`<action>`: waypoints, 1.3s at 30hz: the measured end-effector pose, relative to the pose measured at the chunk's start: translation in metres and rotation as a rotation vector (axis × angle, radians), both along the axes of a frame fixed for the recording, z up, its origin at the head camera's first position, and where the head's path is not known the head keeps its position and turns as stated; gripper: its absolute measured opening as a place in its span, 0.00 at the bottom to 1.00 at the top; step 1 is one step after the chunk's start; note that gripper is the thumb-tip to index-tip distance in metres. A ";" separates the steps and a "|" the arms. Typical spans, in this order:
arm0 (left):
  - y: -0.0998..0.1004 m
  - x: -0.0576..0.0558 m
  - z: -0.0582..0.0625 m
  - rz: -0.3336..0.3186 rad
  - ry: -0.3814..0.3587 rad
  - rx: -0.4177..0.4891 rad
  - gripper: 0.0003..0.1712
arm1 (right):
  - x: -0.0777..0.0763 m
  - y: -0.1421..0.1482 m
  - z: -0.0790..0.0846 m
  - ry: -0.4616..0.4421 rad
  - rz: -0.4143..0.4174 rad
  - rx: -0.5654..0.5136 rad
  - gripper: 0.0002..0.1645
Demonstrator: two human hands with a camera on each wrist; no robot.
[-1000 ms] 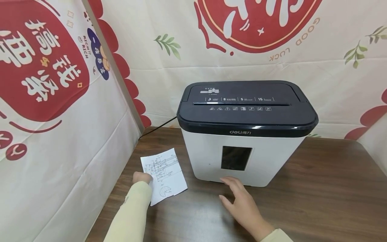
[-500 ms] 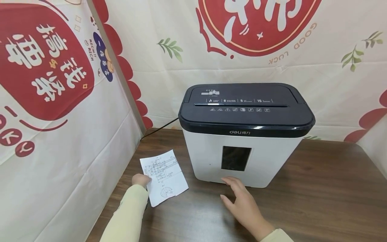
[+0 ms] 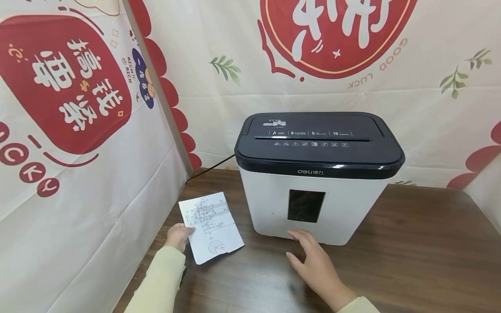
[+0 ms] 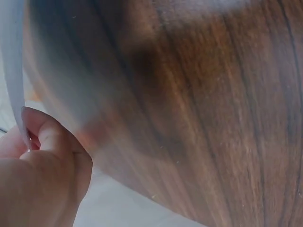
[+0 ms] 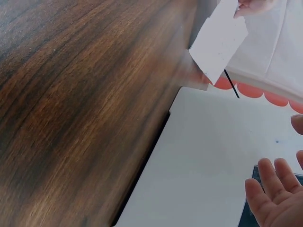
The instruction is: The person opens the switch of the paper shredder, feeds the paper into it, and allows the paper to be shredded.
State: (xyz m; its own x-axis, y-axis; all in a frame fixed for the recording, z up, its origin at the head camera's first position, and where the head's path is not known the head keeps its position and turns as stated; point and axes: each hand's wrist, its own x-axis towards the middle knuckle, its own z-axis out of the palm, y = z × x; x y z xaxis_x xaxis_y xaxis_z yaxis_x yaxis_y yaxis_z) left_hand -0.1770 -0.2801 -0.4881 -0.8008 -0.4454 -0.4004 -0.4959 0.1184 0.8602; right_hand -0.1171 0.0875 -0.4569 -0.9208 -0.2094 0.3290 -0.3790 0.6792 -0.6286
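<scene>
My left hand (image 3: pixel 178 237) pinches the left edge of a white sheet of paper (image 3: pixel 214 226) with line drawings and a hatched circle printed on it. In the left wrist view the thumb and fingers (image 4: pixel 47 135) grip that paper (image 4: pixel 13 71) edge-on, and in the right wrist view the sheet is held up off the table. My right hand (image 3: pixel 318 269) holds nothing; its fingers are spread and loosely bent in front of a white paper shredder (image 3: pixel 266 200) with a dark top. The shredder's feed slot (image 3: pixel 313 139) runs across that top.
Underneath is a brown wood-grain table (image 3: pixel 430 226). A black cord (image 3: pixel 211 167) runs from the shredder to the left. Printed white cloth hangs behind (image 3: pixel 219 104) and along the left side (image 3: pixel 101 217).
My head view has shifted slightly, so the shredder sits a little lower. The left forearm has moved slightly left, the hand still gripping the paper. The right hand is nearly still.
</scene>
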 end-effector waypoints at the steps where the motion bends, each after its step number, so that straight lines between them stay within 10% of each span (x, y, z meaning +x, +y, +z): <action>1: 0.000 0.002 0.002 0.004 0.003 0.013 0.20 | 0.000 0.000 0.000 -0.008 -0.001 0.002 0.32; 39: 0.015 0.062 0.111 0.035 0.369 0.216 0.17 | 0.005 -0.003 0.021 0.041 0.045 -0.021 0.33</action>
State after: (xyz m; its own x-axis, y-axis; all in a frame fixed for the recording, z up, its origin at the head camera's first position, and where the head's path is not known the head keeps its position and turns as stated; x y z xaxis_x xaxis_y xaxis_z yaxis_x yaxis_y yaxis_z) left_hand -0.1146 -0.2651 -0.3773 -0.8940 -0.4119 -0.1766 -0.1506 -0.0951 0.9840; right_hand -0.1116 0.0846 -0.4360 -0.8964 -0.2431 0.3707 -0.4345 0.6477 -0.6258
